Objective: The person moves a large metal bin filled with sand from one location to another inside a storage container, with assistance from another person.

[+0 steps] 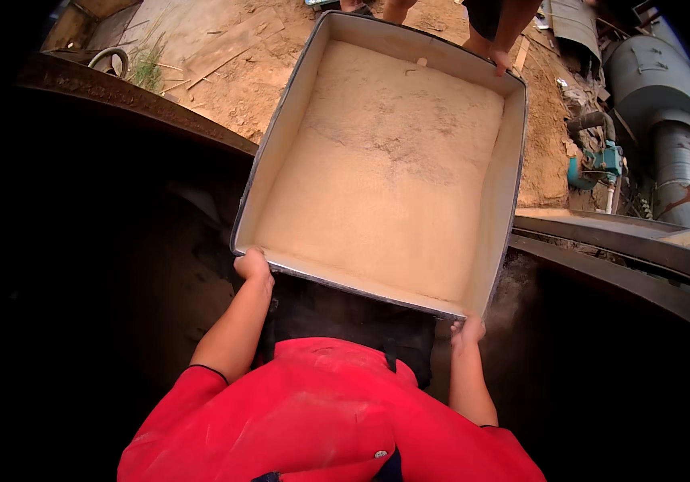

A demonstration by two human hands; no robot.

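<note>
A big rectangular tray with pale deep walls and a dark rim is in front of me, slightly turned. Fine tan sand-like material covers its bottom, smooth on the near side and rougher, with greyish streaks, toward the far side. My left hand is closed on the near left corner of the rim. At the near right corner, my right hand grips the rim, its fingers partly hidden and a little blurred. Another person's hand touches the far right corner. A small light chip lies by the far wall.
Rusty metal beams edge a dark pit around me on the left, with grey beams on the right. Beyond lies sandy ground with scraps. A teal pump and a large grey metal cylinder stand at right.
</note>
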